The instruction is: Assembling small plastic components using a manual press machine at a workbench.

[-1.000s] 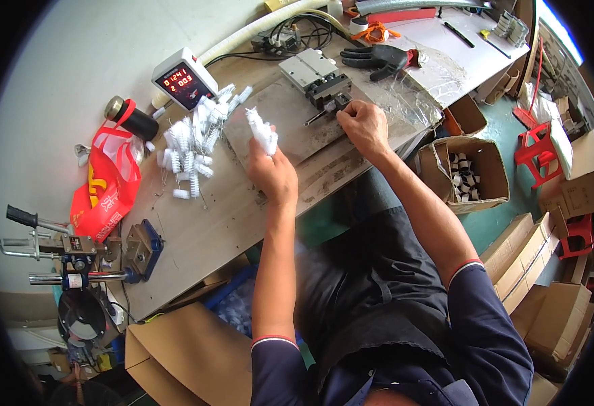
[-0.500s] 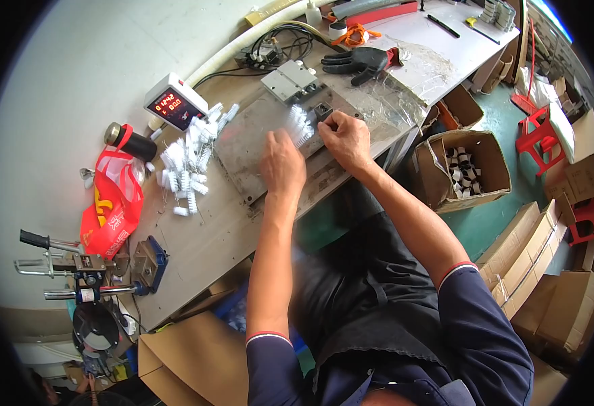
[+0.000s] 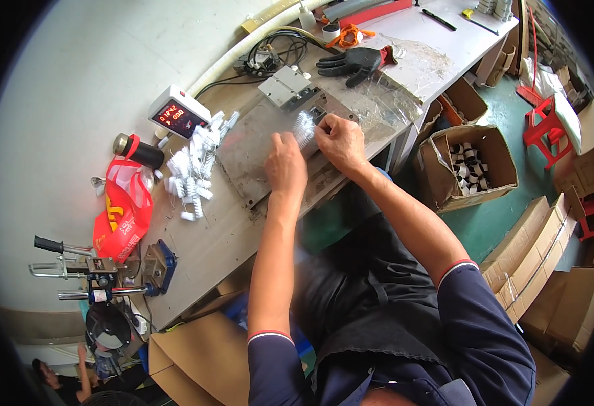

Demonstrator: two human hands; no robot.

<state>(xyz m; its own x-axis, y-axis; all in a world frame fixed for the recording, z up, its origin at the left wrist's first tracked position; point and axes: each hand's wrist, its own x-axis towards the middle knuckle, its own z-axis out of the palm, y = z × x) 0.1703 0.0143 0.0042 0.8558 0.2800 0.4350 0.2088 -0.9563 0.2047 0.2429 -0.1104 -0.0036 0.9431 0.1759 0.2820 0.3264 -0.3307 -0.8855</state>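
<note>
Between my two hands is a small white bristle brush (image 3: 304, 128), a little blurred. My left hand (image 3: 285, 164) is closed, its fingertips pinching at the brush's left side. Just right of the brush, my right hand (image 3: 341, 143) is closed with thumb and fingers pressed together; what it grips, if anything, is hidden. It rests by a small dark block (image 3: 318, 111) on the metal plate (image 3: 246, 152). Left of the plate lies a loose pile of white brushes (image 3: 192, 169) with thin wire stems.
A counter box with red digits (image 3: 178, 115), a black flask (image 3: 138, 150) and a red bag (image 3: 122, 210) stand left. Behind the plate are a metal fixture (image 3: 285, 86) and a black glove (image 3: 356, 64). A hand press (image 3: 101, 277) stands lower left; a carton (image 3: 439, 193) sits right.
My right hand has come slightly closer to the left one and the brush. My view has shifted a little, and another person shows more at lower left.
</note>
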